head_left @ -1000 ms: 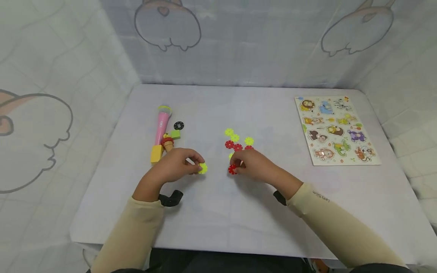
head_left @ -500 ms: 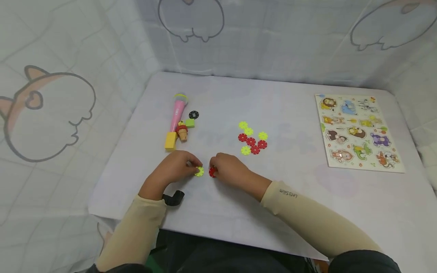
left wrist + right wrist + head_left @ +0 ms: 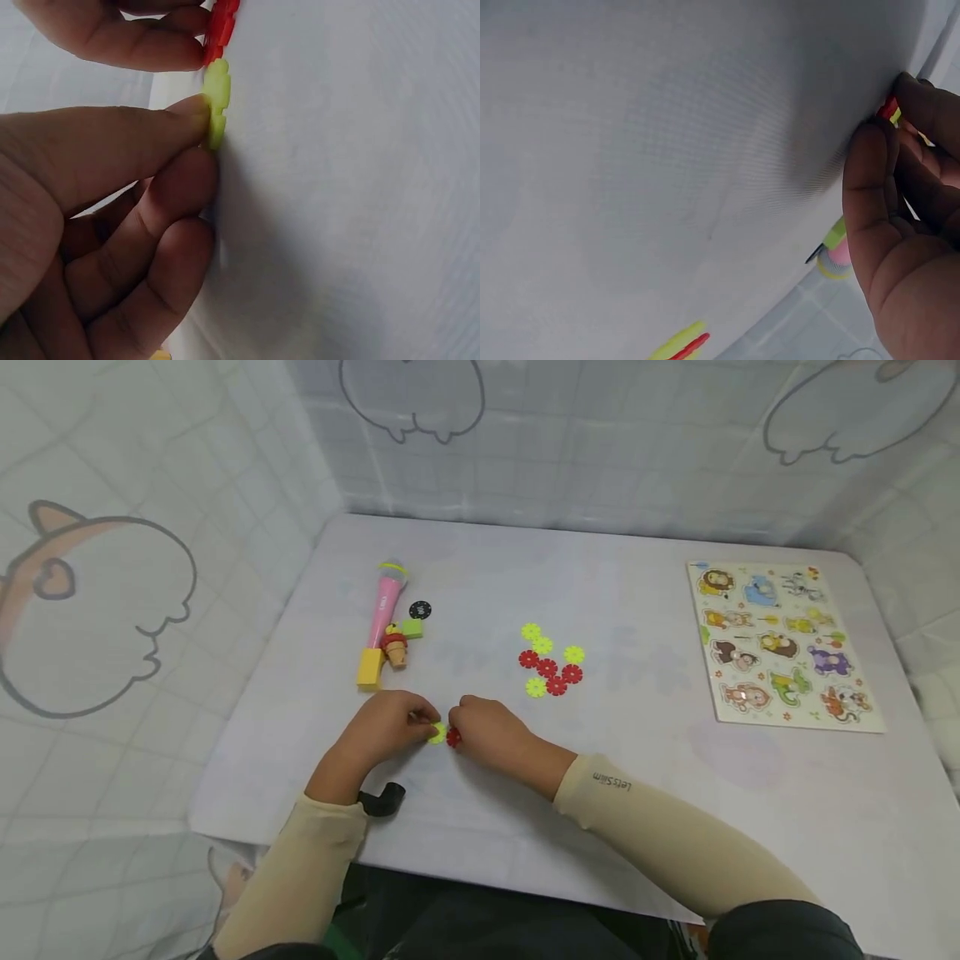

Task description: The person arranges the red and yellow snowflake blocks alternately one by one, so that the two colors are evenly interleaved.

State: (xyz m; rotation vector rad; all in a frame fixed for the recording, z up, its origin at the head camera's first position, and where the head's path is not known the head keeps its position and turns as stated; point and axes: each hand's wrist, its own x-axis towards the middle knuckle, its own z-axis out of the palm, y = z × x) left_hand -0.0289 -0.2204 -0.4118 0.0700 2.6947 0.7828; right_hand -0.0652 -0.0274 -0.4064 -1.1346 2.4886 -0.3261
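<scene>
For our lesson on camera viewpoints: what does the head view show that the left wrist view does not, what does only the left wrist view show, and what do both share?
Only the head view shows the pink toy microphone, the animal puzzle board, the loose pile of red and yellow snowflake discs and both sleeves.

Only the left wrist view shows the discs edge-on, with the thumb and fingertips pinching the yellow one close up.

Both show the left hand pinching a yellow snowflake disc beside the red snowflake disc held by the right hand.
</scene>
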